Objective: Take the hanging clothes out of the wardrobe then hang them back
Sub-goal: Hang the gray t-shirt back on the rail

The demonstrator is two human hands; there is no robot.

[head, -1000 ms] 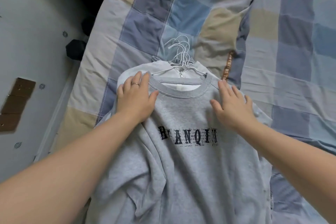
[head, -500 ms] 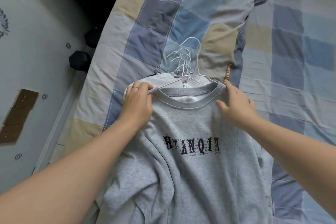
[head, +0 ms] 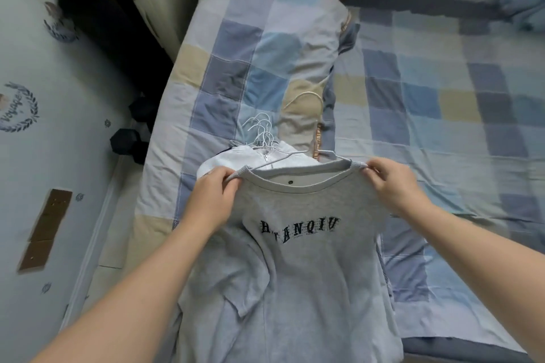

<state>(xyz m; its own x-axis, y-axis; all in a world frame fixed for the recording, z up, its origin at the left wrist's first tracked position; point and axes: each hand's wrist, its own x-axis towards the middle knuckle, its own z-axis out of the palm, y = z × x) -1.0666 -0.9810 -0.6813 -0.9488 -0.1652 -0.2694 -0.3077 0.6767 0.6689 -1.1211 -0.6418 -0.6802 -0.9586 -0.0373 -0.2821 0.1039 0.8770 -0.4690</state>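
Observation:
A grey sweatshirt [head: 300, 259] with dark lettering on the chest is held up over the bed. My left hand [head: 211, 200] pinches the left side of its collar. My right hand [head: 392, 183] pinches the right side. A white wire hanger [head: 306, 153] sits in the neck opening, its hook rising over the quilt. Behind it a white zipped garment [head: 259, 158] lies on the bed with several white hanger hooks [head: 261, 131] bunched at its top. The sweatshirt's lower part still drapes on the pile of clothes beneath.
The bed [head: 442, 91] carries a blue, grey and beige patchwork quilt. A folded quilt [head: 265, 62] lies along its left side. Two dark dumbbells [head: 129, 141] sit on the floor by the bed's left edge. A pale wardrobe panel [head: 44, 156] is at left.
Both hands went from lying flat on the sweatshirt's shoulders to pinching its collar, and they have lifted the collar and hanger up off the pile. The camera has tilted up the bed.

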